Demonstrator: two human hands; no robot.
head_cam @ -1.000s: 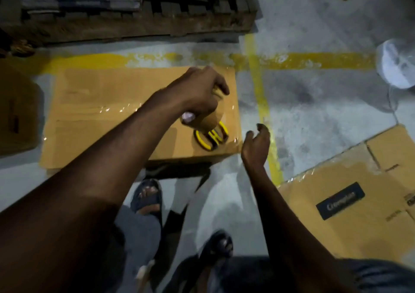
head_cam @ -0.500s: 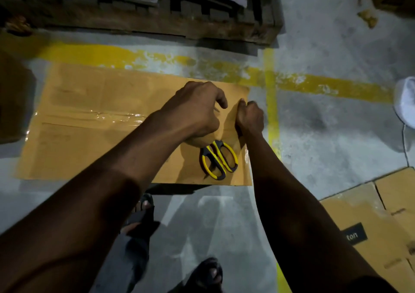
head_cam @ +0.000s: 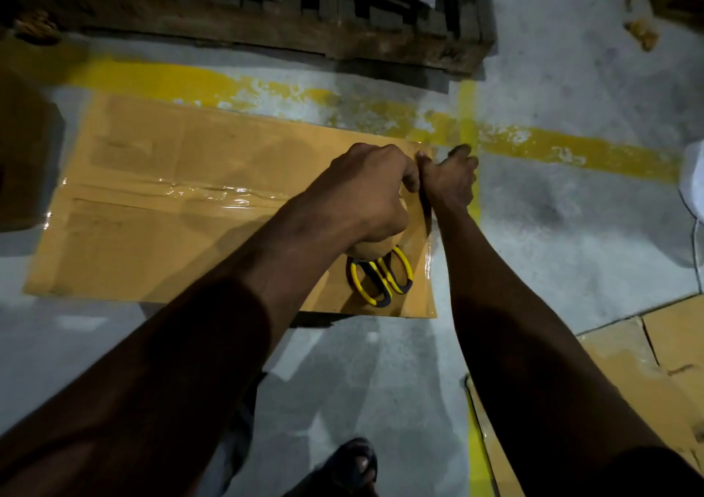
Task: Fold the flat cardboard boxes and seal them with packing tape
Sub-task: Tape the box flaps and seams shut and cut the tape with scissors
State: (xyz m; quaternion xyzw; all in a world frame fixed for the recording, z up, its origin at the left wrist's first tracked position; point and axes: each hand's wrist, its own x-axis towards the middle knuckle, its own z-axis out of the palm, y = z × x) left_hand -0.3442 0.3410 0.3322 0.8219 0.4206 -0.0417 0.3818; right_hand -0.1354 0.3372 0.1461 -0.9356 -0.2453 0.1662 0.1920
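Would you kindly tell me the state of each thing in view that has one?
Cardboard box: folded shut, centre seam taped.
Tape roll: gripped by the left hand.
Right hand: at the box's right edge, grip hidden.
Scissors: handles together, lying on the box.
Second box: lying on the floor.

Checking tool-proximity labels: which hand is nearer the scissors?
Left. The left hand grips the tape roll directly above the scissors on the box. The right hand is farther off, at the box's far right edge.
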